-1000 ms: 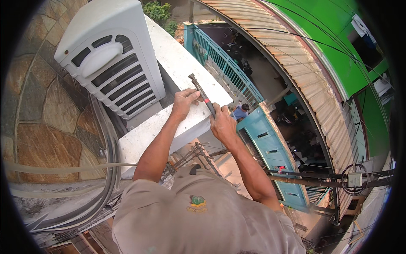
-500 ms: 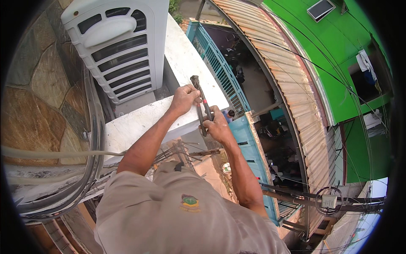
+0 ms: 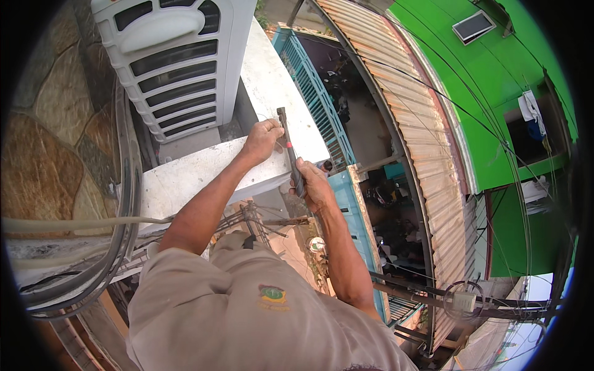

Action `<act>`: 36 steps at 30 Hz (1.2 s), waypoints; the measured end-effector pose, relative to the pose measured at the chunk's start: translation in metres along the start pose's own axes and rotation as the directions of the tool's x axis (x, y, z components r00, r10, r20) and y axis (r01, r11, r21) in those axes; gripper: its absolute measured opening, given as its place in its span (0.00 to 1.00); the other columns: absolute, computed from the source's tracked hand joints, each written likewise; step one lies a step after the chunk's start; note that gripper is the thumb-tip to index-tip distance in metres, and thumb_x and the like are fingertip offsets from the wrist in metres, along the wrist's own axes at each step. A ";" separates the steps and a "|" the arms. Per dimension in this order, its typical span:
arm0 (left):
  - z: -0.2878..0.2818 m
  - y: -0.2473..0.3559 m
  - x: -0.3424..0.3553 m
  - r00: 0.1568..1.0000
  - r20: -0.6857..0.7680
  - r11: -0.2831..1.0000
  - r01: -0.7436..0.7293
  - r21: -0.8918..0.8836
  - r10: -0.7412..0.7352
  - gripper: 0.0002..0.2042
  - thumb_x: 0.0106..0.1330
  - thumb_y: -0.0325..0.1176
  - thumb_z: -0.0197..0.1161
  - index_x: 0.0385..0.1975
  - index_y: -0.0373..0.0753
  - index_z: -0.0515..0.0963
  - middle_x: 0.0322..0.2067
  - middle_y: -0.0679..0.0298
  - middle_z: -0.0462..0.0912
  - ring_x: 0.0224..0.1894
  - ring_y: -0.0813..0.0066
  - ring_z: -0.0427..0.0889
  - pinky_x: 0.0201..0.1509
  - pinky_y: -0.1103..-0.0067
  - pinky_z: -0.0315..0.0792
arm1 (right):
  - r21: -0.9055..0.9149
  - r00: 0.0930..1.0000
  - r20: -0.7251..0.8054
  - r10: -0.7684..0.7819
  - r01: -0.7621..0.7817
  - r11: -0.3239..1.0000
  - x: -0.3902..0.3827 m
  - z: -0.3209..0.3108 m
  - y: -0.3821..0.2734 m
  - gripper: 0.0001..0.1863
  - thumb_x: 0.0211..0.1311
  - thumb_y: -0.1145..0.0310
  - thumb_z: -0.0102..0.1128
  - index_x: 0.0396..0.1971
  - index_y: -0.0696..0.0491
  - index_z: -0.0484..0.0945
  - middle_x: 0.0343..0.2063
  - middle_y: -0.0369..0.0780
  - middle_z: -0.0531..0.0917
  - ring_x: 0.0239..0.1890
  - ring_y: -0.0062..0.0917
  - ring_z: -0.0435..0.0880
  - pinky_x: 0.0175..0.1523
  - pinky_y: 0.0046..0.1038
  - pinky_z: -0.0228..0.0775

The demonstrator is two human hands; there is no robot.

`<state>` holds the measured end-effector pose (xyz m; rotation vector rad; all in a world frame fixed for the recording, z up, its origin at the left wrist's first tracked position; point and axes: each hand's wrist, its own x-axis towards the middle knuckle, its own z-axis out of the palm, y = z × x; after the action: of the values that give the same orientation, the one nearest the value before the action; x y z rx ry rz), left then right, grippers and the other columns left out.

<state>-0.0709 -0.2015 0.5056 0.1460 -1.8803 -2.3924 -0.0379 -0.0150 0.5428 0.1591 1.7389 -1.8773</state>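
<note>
My right hand (image 3: pixel 314 184) is wrapped round the handles of dark metal pliers (image 3: pixel 289 137), long and slim with a small red mark partway along. Their narrow head points up and away, over the white ledge (image 3: pixel 204 162). Close beside the head, my left hand (image 3: pixel 263 140) is closed with its fingertips pinched together. What those fingers hold, if anything, is too small to make out; a faint thin line shows near them. The handles now lie close together, partly hidden by my right fingers.
A white outdoor air-conditioner unit (image 3: pixel 176 74) stands beyond the ledge, next to a stone-clad wall (image 3: pixel 52 167). Dark cables (image 3: pixel 129 204) and a pale hose (image 3: pixel 80 224) run at left. Rebar (image 3: pixel 247 219) sticks out below. A drop to the street lies at right, with overhead wires.
The plier handles, apart earlier, have come closer together in my right hand. My left hand has shifted slightly left and up. The whole view has tilted a little.
</note>
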 end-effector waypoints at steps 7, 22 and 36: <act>-0.006 0.006 0.000 0.998 0.054 0.999 0.017 -0.043 -0.014 0.08 0.67 0.28 0.50 0.28 0.34 0.74 0.23 0.61 0.79 0.21 0.77 0.77 0.25 0.79 0.73 | -0.142 0.995 0.007 -0.099 0.099 0.985 -0.003 0.003 -0.014 0.15 0.60 0.57 0.67 0.32 0.53 0.75 0.18 0.29 0.72 0.17 0.13 0.66 0.21 0.19 0.57; 0.011 0.005 -0.012 0.901 -0.062 0.825 -0.363 0.433 0.429 0.08 0.65 0.30 0.53 0.27 0.32 0.71 0.21 0.52 0.77 0.24 0.62 0.78 0.30 0.69 0.72 | 0.074 0.999 -0.043 0.031 -0.027 0.997 0.008 0.004 -0.012 0.15 0.68 0.54 0.57 0.29 0.50 0.74 0.23 0.33 0.76 0.27 0.18 0.78 0.27 0.22 0.69; 0.012 0.007 -0.009 0.976 0.067 0.960 -0.216 0.180 0.207 0.10 0.68 0.29 0.52 0.26 0.31 0.72 0.16 0.60 0.75 0.19 0.73 0.77 0.26 0.75 0.71 | 0.002 0.938 -0.110 -0.327 0.330 0.944 0.094 -0.009 -0.055 0.13 0.71 0.61 0.53 0.40 0.56 0.73 0.32 0.40 0.80 0.30 0.23 0.80 0.33 0.25 0.73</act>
<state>-0.0637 -0.1905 0.5152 -0.0952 -2.0248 -2.0983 -0.1441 -0.0373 0.5469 -0.0259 1.9154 -2.1585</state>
